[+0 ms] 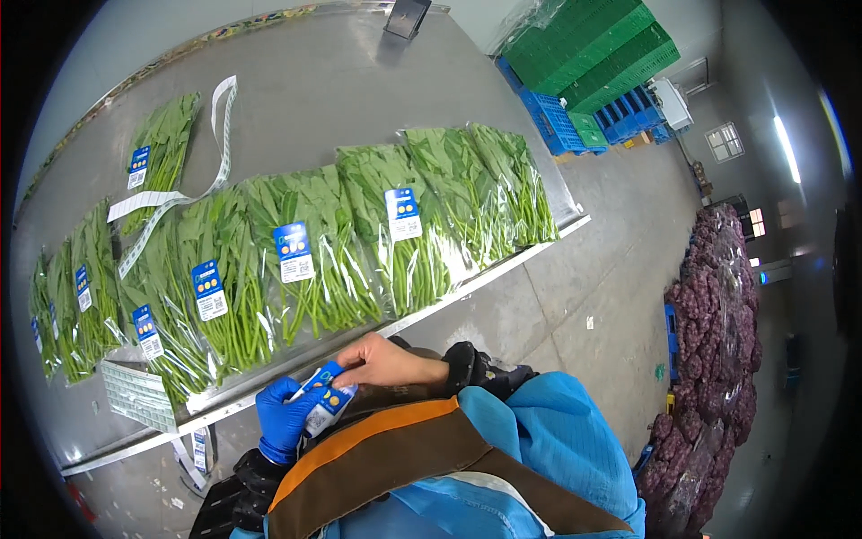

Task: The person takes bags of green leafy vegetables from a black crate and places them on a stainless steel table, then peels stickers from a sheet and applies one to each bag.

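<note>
My left hand (pixel 284 416), in a blue glove, grips a small stack of blue and white printed labels (pixel 331 404) close to my apron. My bare right hand (pixel 369 364) pinches the upper edge of a label there. Beyond them, clear bags of leafy green stems lie side by side along the steel table. A blue and white label is on one bag (pixel 222 337), on the bag to its right (pixel 296 195) and on the bag (pixel 377 162) after that. Two bags at the right end, the nearer one (pixel 465 202) and the last (pixel 512 175), show no label.
A strip of label backing (pixel 222 168) curls over the steel table (pixel 303 87); a folded stack of label sheets (pixel 138 397) lies at its front edge. Another labelled bag (pixel 168 135) lies farther back. Green crates (pixel 586 40), blue crates (pixel 552 121) and piled purple net sacks (pixel 717 316) stand beyond.
</note>
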Action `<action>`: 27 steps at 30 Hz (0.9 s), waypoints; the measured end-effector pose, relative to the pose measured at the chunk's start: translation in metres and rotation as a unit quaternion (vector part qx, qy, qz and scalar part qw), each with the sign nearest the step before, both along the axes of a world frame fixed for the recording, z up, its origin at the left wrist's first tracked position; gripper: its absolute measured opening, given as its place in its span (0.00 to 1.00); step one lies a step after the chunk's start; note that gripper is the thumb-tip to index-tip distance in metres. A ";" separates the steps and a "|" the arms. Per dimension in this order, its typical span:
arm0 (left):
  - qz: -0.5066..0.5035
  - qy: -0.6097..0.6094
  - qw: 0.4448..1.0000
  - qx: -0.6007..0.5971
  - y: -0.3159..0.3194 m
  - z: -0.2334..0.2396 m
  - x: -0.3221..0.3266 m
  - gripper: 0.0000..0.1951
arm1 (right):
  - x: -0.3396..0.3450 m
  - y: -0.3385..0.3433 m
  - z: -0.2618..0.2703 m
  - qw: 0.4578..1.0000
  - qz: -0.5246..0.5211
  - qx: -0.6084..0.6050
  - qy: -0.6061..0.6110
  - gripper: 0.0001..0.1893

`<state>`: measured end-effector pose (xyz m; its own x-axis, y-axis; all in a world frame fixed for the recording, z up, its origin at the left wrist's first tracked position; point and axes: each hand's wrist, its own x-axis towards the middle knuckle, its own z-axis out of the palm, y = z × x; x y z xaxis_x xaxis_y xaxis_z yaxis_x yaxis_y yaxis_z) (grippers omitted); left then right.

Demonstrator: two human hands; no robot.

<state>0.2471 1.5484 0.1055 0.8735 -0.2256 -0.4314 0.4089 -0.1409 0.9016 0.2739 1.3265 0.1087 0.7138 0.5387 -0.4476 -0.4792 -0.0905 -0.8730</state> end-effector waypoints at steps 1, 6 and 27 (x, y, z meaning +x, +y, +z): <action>0.006 -0.005 1.000 -0.001 -0.009 0.001 0.001 0.07 | 0.007 -0.021 -0.011 0.998 0.019 -0.021 -0.054 0.09; -0.080 0.079 0.993 0.027 -0.046 0.003 0.008 0.06 | 0.158 -0.227 -0.005 0.931 -0.018 -0.193 -0.310 0.18; 0.062 0.029 0.996 0.052 -0.280 0.002 0.040 0.06 | 0.074 -0.300 -0.017 0.996 0.044 0.061 -0.043 0.08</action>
